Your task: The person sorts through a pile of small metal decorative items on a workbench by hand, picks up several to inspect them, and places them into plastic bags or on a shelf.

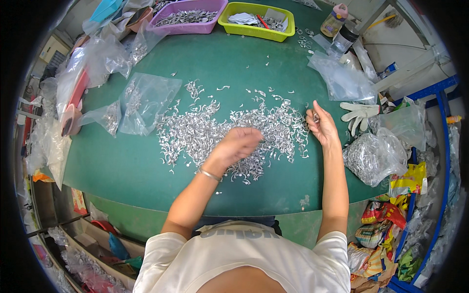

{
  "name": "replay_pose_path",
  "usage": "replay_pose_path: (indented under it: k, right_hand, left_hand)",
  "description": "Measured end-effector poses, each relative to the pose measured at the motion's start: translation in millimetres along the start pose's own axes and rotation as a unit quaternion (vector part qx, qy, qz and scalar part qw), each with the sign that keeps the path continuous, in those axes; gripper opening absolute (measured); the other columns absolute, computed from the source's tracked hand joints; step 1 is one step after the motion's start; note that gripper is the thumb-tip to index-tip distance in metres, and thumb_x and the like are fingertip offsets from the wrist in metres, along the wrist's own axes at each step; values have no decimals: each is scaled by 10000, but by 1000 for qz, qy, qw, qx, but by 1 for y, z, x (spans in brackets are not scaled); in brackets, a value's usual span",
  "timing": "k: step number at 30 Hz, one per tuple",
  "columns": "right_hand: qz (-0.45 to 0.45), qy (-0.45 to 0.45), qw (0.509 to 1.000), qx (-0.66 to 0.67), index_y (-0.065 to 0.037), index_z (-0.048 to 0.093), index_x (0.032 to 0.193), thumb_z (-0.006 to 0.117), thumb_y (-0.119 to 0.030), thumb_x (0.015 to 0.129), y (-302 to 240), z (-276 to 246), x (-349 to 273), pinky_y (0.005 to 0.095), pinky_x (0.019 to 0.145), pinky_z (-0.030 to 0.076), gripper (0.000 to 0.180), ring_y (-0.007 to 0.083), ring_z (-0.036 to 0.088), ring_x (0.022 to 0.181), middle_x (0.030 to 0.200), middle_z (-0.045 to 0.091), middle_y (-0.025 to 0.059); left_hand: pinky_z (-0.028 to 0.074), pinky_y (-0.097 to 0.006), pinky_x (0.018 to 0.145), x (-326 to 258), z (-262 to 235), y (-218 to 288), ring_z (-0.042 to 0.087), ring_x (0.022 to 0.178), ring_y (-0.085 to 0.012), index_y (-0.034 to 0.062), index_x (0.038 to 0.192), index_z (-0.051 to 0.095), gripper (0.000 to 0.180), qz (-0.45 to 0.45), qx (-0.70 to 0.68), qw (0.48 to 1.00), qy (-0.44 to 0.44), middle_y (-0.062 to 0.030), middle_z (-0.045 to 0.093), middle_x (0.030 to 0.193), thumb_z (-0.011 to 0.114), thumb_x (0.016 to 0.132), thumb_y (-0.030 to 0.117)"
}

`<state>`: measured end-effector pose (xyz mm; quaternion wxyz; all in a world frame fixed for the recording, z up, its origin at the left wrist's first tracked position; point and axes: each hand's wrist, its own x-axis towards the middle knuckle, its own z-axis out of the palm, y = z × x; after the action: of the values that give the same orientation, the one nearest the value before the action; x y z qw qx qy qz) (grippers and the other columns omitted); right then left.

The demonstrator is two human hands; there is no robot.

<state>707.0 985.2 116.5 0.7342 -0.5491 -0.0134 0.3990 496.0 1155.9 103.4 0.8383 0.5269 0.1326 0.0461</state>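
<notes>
A wide heap of small curved silvery metal pieces (200,128) lies spread over the green tabletop. Above the middle of this heap is my left hand (238,145), a metal bangle on its wrist. Motion smears its fingers, so whether they hold a piece is unclear. At the heap's right edge, my right hand (322,124) has its palm turned up and its fingers curled around a few small metal pieces (316,118). The thumb of that hand points up and away.
A purple basin (215,24) and a yellow-green basin (254,35) of metal parts stand at the far edge. Clear plastic bags (149,110) lie on the left. To the right are a white glove (359,116), a filled bag (373,158) and a bottle (334,20).
</notes>
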Motion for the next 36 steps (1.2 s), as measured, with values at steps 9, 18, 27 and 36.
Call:
replay_pose_path:
  k: [9, 18, 27, 36]
  right_hand:
    - [-177, 114, 700, -682, -48, 593, 842, 660, -200, 762, 24, 2, 10, 408, 633, 463, 184, 330, 613, 698, 716, 628, 151]
    - [-215, 86, 723, -651, -33, 630, 732, 649, -145, 707, 19, -1, 12, 361, 593, 470, 117, 275, 611, 620, 644, 622, 124]
    - [-5, -51, 972, -227, -29, 535, 796, 542, -62, 843, -16, -2, -12, 185, 403, 273, 58, 53, 410, 496, 620, 521, 6]
    - [50, -79, 977, -190, -50, 550, 851, 516, -167, 894, -12, -12, -9, 177, 427, 282, 129, 42, 388, 505, 638, 460, -38]
  left_hand:
    - [179, -154, 361, -4, -5, -4, 250, 448, -2, 85, 733, 453, 188, -130, -204, 969, -39, 76, 320, 575, 491, 915, 114]
    - [177, -161, 371, -7, -1, -4, 256, 454, -3, 69, 757, 486, 159, -119, -185, 974, -49, 78, 330, 571, 502, 909, 112]
    - [161, -162, 380, -6, -9, -11, 245, 455, 0, 73, 759, 504, 137, -112, -212, 969, -51, 84, 329, 577, 533, 888, 110]
    - [159, -156, 378, -7, -7, -10, 246, 455, 2, 78, 763, 501, 129, -117, -220, 967, -43, 85, 332, 576, 542, 882, 101]
